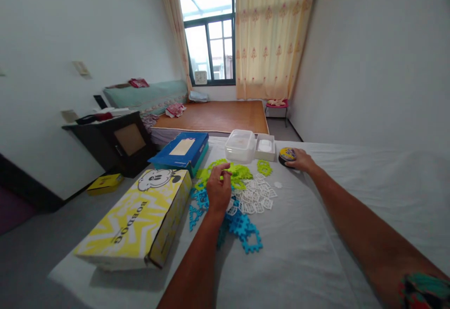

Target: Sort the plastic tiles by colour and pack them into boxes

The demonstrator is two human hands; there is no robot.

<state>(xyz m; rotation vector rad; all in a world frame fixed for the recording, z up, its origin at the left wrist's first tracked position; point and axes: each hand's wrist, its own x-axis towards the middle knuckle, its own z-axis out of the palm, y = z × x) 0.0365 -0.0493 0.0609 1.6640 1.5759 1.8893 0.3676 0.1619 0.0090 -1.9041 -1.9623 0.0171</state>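
Note:
My right hand [301, 160] grips a round black tin with a yellow lid [287, 154] at the right of the white-covered table. Over the pile of plastic pieces is my left hand [220, 188], its fingers apart and slightly curled, holding nothing. Green pieces [241, 172] lie behind and around it. White square pieces [253, 196] spread to its right, and blue toothed pieces [242, 227] lie nearer to me, partly hidden by my left forearm. One green piece [264, 168] and a small white disc [278, 184] sit apart from the pile.
A yellow and white box [140, 215] stands left of the pile, with a blue box [183, 149] behind it. A clear plastic container [240, 146] and a small white open box [265, 147] stand at the back edge. Beyond is a bed [218, 114].

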